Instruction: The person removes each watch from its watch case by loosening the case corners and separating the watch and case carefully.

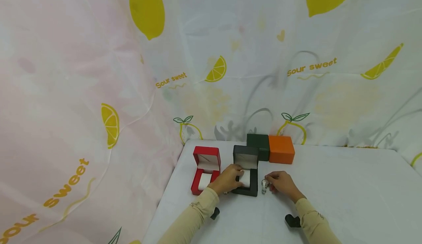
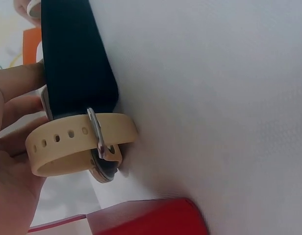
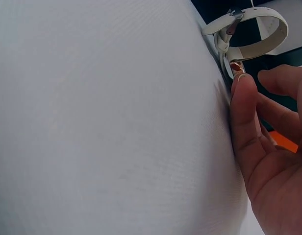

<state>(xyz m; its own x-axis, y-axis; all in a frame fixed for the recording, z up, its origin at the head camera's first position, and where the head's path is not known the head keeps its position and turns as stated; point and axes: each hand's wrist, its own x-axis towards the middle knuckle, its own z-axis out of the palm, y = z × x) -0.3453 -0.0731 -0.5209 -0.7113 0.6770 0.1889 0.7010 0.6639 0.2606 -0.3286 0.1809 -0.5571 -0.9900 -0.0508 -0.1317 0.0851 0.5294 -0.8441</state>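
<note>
The black watch box [image 1: 254, 187] stands with its lid raised, a white cushion [image 1: 245, 178] inside. My left hand [image 1: 227, 180] reaches over its left side, thumb and fingers around the cushion. Beside that box, below the left hand, lies a watch with a beige strap [image 2: 67, 139], buckled into a loop; the left hand mostly covers it in the head view. To the right of the black box, my right hand [image 1: 281, 183] pinches a white-strapped watch [image 3: 259, 46] by its case, at table level. An open red watch box [image 1: 196, 181] with a white cushion stands at left.
Behind the black box stand a closed dark green box [image 1: 258, 145] and a closed orange box [image 1: 281, 150]. Dark objects lie near each forearm, one black object [image 1: 291, 221] at right and another black object [image 1: 215, 213] at left. A lemon-printed curtain [image 1: 211, 104] borders the white table [image 1: 346, 192].
</note>
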